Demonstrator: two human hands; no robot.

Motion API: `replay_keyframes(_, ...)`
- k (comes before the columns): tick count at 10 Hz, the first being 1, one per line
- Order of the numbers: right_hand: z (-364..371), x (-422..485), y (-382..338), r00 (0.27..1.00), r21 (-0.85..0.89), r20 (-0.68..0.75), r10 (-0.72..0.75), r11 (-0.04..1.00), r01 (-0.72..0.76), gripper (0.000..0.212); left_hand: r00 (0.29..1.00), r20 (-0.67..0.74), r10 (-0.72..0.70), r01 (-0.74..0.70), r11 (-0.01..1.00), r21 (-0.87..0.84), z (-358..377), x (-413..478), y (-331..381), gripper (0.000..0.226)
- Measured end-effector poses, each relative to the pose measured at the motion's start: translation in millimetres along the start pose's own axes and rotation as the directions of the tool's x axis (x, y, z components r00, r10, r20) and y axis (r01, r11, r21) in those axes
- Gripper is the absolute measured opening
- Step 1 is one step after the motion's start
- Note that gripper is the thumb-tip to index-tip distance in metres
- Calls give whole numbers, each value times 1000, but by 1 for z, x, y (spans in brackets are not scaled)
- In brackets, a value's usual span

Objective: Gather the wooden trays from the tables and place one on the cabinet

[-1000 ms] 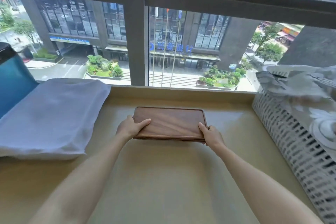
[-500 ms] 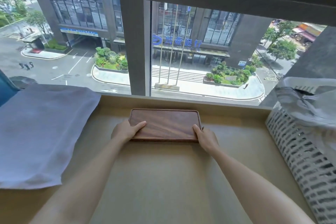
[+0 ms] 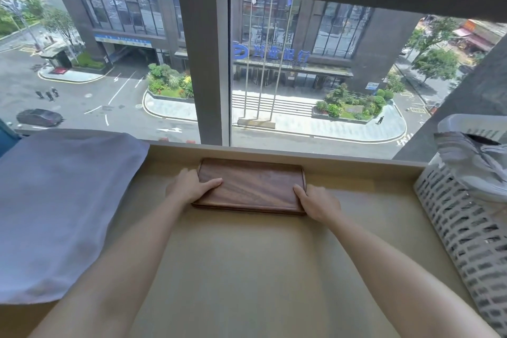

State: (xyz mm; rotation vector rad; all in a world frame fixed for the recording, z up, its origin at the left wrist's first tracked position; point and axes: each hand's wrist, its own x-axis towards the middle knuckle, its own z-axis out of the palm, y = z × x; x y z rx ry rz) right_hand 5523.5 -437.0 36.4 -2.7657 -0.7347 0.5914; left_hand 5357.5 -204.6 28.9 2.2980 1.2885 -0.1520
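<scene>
Dark wooden trays (image 3: 253, 186), apparently two stacked flat, lie on a beige window-side surface (image 3: 247, 269) close to the window frame. My left hand (image 3: 189, 186) grips the stack's left edge, thumb lying across the top. My right hand (image 3: 315, 202) grips the near right corner, thumb on the rim. The trays rest on or just above the surface; I cannot tell which. Both forearms stretch forward from the bottom of the view.
A pale blue pillow (image 3: 60, 206) lies on the left of the surface. A white perforated basket (image 3: 463, 230) with grey fabric (image 3: 472, 162) over it stands at the right. A large window (image 3: 315, 68) with a dark centre post is directly behind the trays.
Both hands have carried the trays farther from me, toward the window ledge, and my view has tipped down over the street. The grip on both edges is unchanged.
</scene>
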Motion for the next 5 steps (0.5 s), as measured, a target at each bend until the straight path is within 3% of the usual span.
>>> replay_keyframes(1, 1, 2, -1, 1000, 22, 9, 17, 1000, -18, 56, 997, -81, -3, 5, 1000, 20, 2, -1, 8, 75)
replay_keyframes(3, -13, 2, -3, 998, 129, 50, 44, 990, -51, 47, 996, -61, -69, 63, 994, -93, -1, -7, 13, 63)
replay_keyframes(5, -61, -13, -17, 998, 177, -45, 46, 984, -37, 48, 973, -227, 48, -52, 999, -14, -42, -28, 27, 59)
